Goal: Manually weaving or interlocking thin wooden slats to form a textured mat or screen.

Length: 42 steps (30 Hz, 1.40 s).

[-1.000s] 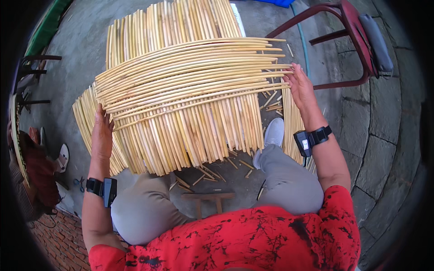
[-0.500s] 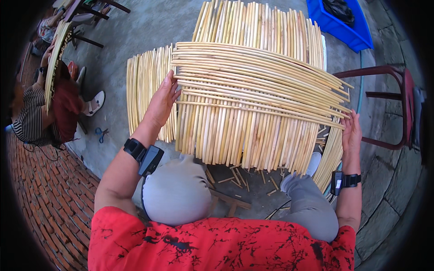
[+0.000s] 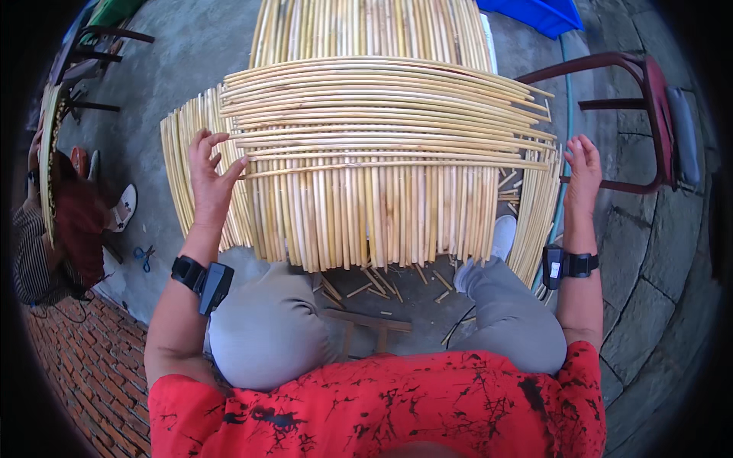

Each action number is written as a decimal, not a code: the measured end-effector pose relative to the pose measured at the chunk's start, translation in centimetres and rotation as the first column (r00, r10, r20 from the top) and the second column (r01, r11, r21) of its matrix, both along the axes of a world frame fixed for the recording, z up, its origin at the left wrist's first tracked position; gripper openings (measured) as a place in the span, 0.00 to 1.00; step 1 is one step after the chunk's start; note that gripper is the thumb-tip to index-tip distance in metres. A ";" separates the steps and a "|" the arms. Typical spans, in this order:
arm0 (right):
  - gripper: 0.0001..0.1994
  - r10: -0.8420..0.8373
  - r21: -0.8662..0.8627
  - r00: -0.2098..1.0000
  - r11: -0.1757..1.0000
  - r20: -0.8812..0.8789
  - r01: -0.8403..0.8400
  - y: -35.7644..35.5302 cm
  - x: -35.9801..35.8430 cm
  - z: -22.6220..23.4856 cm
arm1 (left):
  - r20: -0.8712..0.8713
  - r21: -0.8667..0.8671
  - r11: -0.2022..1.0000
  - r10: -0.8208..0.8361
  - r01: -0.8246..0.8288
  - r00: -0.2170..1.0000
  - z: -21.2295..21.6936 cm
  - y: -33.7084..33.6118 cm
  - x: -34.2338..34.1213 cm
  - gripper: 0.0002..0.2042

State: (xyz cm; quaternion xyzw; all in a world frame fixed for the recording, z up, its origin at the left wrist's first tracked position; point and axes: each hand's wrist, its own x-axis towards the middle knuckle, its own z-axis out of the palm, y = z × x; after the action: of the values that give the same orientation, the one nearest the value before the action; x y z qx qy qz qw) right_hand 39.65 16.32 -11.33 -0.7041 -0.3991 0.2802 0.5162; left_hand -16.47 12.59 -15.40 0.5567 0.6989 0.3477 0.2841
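A loose layer of long pale sticks (image 3: 382,111) lies crosswise over a mat of similar sticks (image 3: 374,214) set side by side, their ends pointing toward me. My left hand (image 3: 210,172) is at the left ends of the crosswise sticks, thumb and fingers spread. Its thumb tip is close to the end of the nearest stick; whether it touches I cannot tell. At the right side, my right hand (image 3: 584,169) is raised just beyond the stick ends, fingers stretched upward, holding nothing.
More sticks lie in a bundle (image 3: 531,214) at the right and a shorter row (image 3: 200,130) at the left. Cut stubs (image 3: 382,282) litter the floor by my feet. A dark red chair (image 3: 653,114) stands right, a blue crate (image 3: 538,15) behind. Blue scissors (image 3: 143,258) lie left, near a seated person (image 3: 80,221).
Both hands have come away from the ends of the crosswise sticks, the right one outward and upward. The whole scene has shifted left in view. The layer stays across the mat.
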 end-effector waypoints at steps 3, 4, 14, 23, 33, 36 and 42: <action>0.05 0.245 -0.079 0.967 0.968 0.065 -0.240 0.8 -2.0 0.3 | -0.224 0.104 0.981 -0.137 0.164 0.965 0.3 0.0 -0.7 0.14; 0.04 0.320 -0.072 0.932 0.947 0.168 -0.312 0.6 -2.0 -0.2 | -0.231 0.096 0.977 -0.166 0.193 0.959 0.2 0.3 -0.6 0.14; 0.05 0.512 -0.355 0.284 0.816 0.811 -0.456 0.4 -5.8 -0.2 | 0.020 0.044 0.997 0.070 -0.071 0.997 -1.2 -1.1 -3.1 0.08; 0.06 0.577 -0.428 0.342 0.800 0.742 -0.421 -1.9 -5.6 2.7 | 0.385 -0.270 0.958 0.195 -0.092 0.902 -1.6 -0.9 -0.1 0.10; 0.06 0.598 -0.432 0.415 0.793 0.686 -0.429 -1.5 -6.1 1.6 | 0.401 -0.252 0.963 0.190 -0.091 0.896 -1.3 -1.4 -0.8 0.10; 0.06 0.592 -0.442 0.486 0.805 0.643 -0.395 -1.6 -5.5 1.2 | 0.383 -0.239 0.968 0.167 -0.077 0.909 -1.8 -0.7 -0.6 0.10; 0.07 0.588 -0.395 0.517 0.806 0.622 -0.441 0.0 -5.7 -0.7 | 0.384 -0.280 0.951 0.234 -0.129 0.893 -2.4 -0.2 -2.6 0.12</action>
State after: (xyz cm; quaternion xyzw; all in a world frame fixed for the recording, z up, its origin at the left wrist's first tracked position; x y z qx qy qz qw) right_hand 33.91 16.31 -12.04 -0.6492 -0.7306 0.1576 0.1412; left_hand -19.10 12.34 -17.78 0.3627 0.7100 0.3926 0.4584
